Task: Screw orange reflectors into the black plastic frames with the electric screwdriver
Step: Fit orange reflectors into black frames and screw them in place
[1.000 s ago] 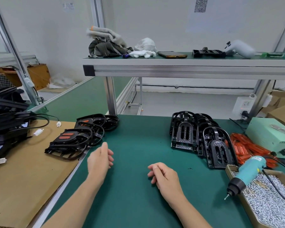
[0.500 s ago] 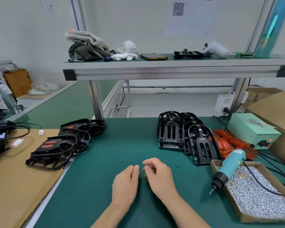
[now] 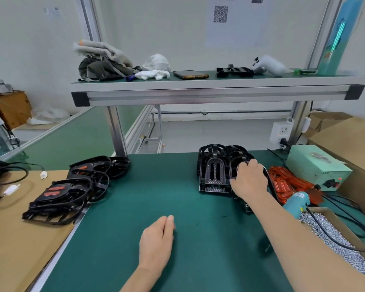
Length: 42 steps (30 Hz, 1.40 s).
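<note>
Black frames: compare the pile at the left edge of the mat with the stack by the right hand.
The left pile lies flat and overlapping, across the green mat and cardboard; the right stack stands upright on the mat. Left pile frames show orange reflectors fitted; the right stack's show none. The right hand rests on the right stack; no hand touches the left pile. Both are black plastic.

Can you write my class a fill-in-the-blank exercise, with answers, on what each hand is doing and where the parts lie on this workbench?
1. The right hand reaches into the stack of black ____ on the green mat.
2. The left hand rests on the mat holding ____.
3. The electric screwdriver lies on the box of ____.
4. The loose orange reflectors lie to the ____ of that stack.

Missing words: frames; nothing; screws; right
</note>
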Motion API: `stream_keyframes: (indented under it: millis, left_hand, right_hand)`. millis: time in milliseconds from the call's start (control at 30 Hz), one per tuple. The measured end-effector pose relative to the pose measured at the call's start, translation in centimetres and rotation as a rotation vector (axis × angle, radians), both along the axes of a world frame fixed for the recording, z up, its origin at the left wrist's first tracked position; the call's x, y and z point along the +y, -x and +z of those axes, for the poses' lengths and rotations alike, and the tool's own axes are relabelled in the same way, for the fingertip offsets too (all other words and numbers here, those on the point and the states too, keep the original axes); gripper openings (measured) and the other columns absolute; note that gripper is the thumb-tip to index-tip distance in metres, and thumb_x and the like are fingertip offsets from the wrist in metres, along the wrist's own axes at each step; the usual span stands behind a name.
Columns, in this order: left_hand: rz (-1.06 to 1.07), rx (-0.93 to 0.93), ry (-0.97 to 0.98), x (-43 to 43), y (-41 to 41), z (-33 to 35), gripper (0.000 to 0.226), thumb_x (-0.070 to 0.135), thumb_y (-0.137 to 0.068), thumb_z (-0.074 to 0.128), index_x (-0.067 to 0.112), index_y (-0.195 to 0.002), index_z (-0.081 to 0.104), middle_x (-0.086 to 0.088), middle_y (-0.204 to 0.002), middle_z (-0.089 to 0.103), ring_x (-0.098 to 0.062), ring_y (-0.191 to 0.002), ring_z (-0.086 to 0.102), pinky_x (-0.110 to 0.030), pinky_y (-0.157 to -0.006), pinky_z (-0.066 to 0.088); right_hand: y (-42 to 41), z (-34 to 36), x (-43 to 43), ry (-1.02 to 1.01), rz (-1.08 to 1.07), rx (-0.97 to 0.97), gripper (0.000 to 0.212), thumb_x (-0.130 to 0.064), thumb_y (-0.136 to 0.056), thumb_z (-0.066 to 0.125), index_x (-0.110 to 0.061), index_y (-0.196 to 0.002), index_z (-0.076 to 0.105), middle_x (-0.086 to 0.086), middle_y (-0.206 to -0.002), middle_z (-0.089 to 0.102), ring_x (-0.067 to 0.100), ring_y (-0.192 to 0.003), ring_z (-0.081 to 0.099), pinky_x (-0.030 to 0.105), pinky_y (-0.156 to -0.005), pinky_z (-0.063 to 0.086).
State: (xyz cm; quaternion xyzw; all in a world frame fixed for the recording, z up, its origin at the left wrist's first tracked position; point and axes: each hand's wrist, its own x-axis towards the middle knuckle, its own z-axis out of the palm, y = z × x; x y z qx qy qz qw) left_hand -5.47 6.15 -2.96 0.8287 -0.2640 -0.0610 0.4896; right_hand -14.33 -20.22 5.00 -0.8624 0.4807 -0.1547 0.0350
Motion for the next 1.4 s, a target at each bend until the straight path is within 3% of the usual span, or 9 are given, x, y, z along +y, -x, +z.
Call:
stream_keyframes:
  millis: [267,500,667,800,933,1133,1267,1367,1400]
  left_hand:
    - [0.004,0.04,-0.007,0.1,-0.2,-0.1,0.043,0.042,-0.1,0.045,0.01,-0.072,0.054,-0.005,-0.068,0.06,-0.007,-0.051,0.047,-0.038,-0.066,0.051]
    - [-0.029,0.067,0.059,0.1,-0.2,0.0,0.041,0.04,-0.098,0.053,0.01,-0.07,0.054,-0.009,-0.066,0.06,-0.012,-0.053,0.045,-0.046,-0.066,0.051]
    - [-0.083,0.142,0.193,0.5,0.3,0.6,0.019,0.047,-0.087,0.07,0.029,-0.083,0.066,0.008,-0.083,0.07,-0.011,-0.078,0.066,-0.031,-0.073,0.055]
    - [-0.11,0.231,0.323,0.7,0.5,1.0,0.04,0.049,-0.078,0.062,0.031,-0.114,0.059,0.008,-0.117,0.066,0.003,-0.106,0.061,-0.016,-0.089,0.043]
    - [-0.187,0.253,0.327,1.1,0.4,0.8,0.067,0.057,-0.078,0.06,0.033,-0.138,0.043,0.011,-0.143,0.048,0.001,-0.128,0.048,-0.026,-0.108,0.037]
    - [-0.284,0.106,0.147,0.7,0.5,0.9,0.088,0.069,-0.068,0.063,0.029,-0.142,0.038,0.02,-0.138,0.051,0.005,-0.129,0.047,-0.03,-0.113,0.036]
    - [-0.238,0.039,0.05,0.4,0.5,0.8,0.098,0.068,-0.062,0.065,0.026,-0.145,0.035,0.014,-0.137,0.048,-0.004,-0.129,0.046,-0.027,-0.109,0.037]
    - [-0.21,-0.013,-0.012,0.2,0.7,0.8,0.105,0.065,-0.06,0.067,0.026,-0.149,0.03,0.013,-0.137,0.045,-0.007,-0.13,0.043,-0.03,-0.111,0.037]
    - [-0.207,-0.025,-0.026,0.2,0.7,0.7,0.107,0.064,-0.059,0.068,0.025,-0.15,0.028,0.012,-0.137,0.045,-0.008,-0.131,0.041,-0.032,-0.112,0.036]
  right_hand:
    - [1.0,-0.5,-1.3,-0.006,-0.037,0.011,0.03,-0.028,-0.093,0.056,-0.009,-0.115,0.065,0.011,-0.113,0.05,0.032,-0.107,0.057,0.038,-0.08,0.049]
    - [2.7,2.5,0.3,-0.029,-0.008,-0.414,0.02,-0.028,-0.09,0.061,-0.014,-0.075,0.058,0.007,-0.092,0.049,0.032,-0.08,0.054,0.035,-0.07,0.039]
    - [3.1,4.4,4.6,-0.107,0.139,-0.652,0.031,-0.03,-0.087,0.068,-0.019,-0.063,0.053,0.004,-0.083,0.055,0.021,-0.077,0.051,0.032,-0.068,0.03]
    - [2.4,3.9,8.7,-0.482,0.259,-0.856,0.027,-0.025,-0.09,0.071,-0.014,-0.068,0.061,0.006,-0.081,0.063,0.02,-0.069,0.057,0.029,-0.061,0.045]
    - [2.0,1.9,11.8,-0.958,0.371,-1.053,0.022,-0.01,-0.099,0.061,-0.011,-0.077,0.06,0.006,-0.076,0.065,0.021,-0.075,0.068,0.02,-0.054,0.049]
    - [1.8,-1.5,13.9,-1.362,0.288,-1.292,0.019,-0.01,-0.104,0.049,-0.011,-0.086,0.057,0.002,-0.08,0.068,0.007,-0.067,0.062,0.02,-0.062,0.047]
    - [1.8,-2.9,14.3,-1.297,0.132,-1.201,0.016,-0.009,-0.104,0.047,-0.009,-0.091,0.055,0.009,-0.092,0.068,0.012,-0.072,0.059,0.025,-0.066,0.045]
    - [1.8,-3.1,14.2,-0.996,-0.019,-1.038,0.008,-0.009,-0.098,0.052,-0.015,-0.101,0.057,0.01,-0.124,0.055,0.016,-0.097,0.056,0.033,-0.09,0.047]
    - [1.8,-2.7,14.1,-0.916,-0.009,-1.014,0.019,-0.01,-0.097,0.054,-0.019,-0.114,0.056,0.007,-0.133,0.046,0.015,-0.109,0.052,0.035,-0.1,0.043]
